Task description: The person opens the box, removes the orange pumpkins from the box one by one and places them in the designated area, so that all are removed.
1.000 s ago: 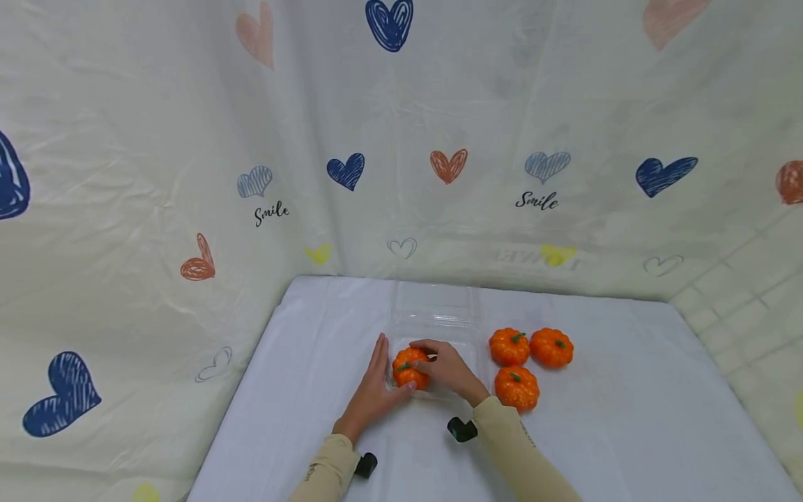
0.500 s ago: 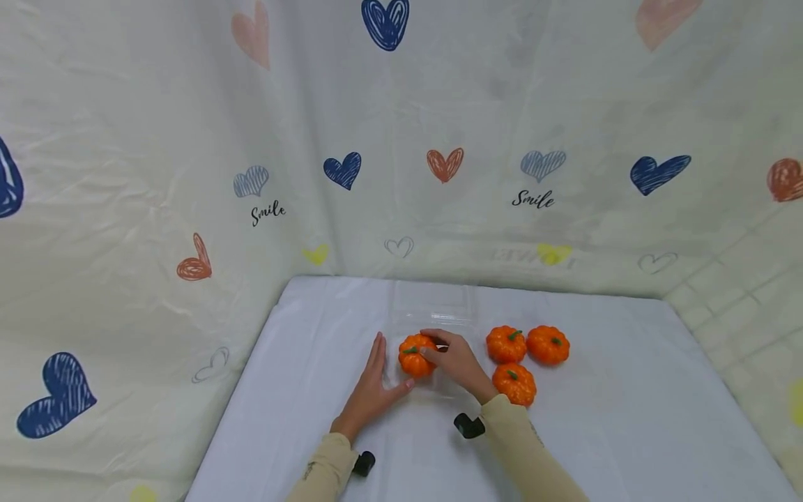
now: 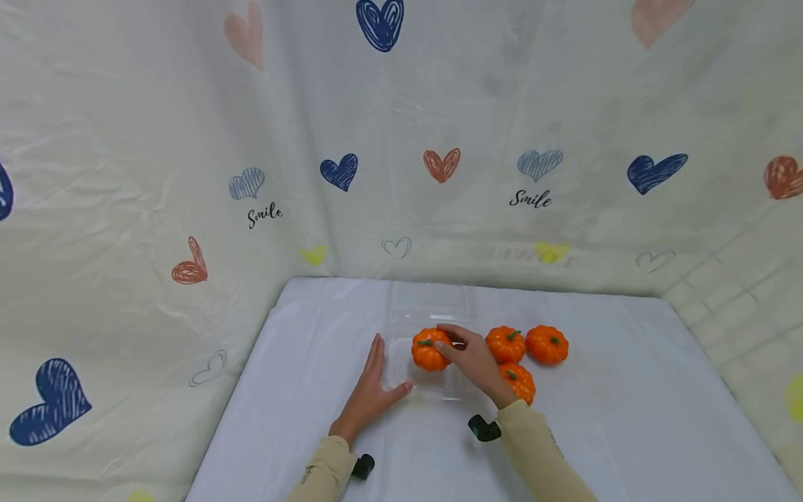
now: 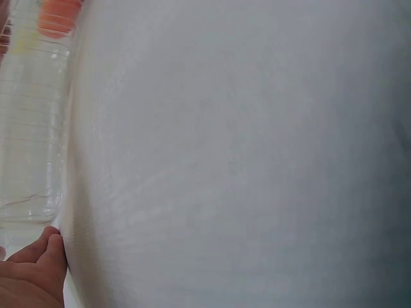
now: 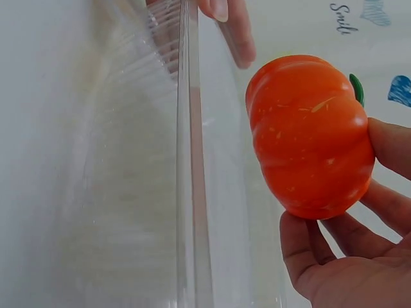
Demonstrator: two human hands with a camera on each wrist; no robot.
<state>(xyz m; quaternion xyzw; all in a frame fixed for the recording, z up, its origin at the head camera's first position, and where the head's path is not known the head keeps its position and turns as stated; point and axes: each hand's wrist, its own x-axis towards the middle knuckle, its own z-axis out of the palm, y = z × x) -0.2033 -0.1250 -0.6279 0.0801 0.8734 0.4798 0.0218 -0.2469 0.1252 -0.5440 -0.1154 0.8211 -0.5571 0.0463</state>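
Note:
My right hand [image 3: 473, 359] pinches a small orange pumpkin [image 3: 429, 351] with a green stem, thumb on one side and fingers on the other. In the right wrist view the pumpkin [image 5: 308, 138] hangs off to one side of the clear plastic container's wall [image 5: 186, 154]. In the head view it is over the container [image 3: 450, 398], whose hinged lid [image 3: 429, 298] lies open at the back. My left hand [image 3: 369, 399] lies along the container's left side, fingers straight and thumb spread at the near edge. In the left wrist view its fingers [image 4: 54, 256] touch the container's edge.
Three more orange pumpkins, one at the back [image 3: 505, 344], one to its right [image 3: 547, 344] and one nearer [image 3: 519, 383], sit right of the container. My right forearm partly hides the nearest. A heart-printed curtain [image 3: 439, 209] hangs behind the white-covered table [image 3: 627, 404].
The right hand has lifted the pumpkin from inside the container, up and to the right, away from the left thumb. My left hand has stayed almost where it was.

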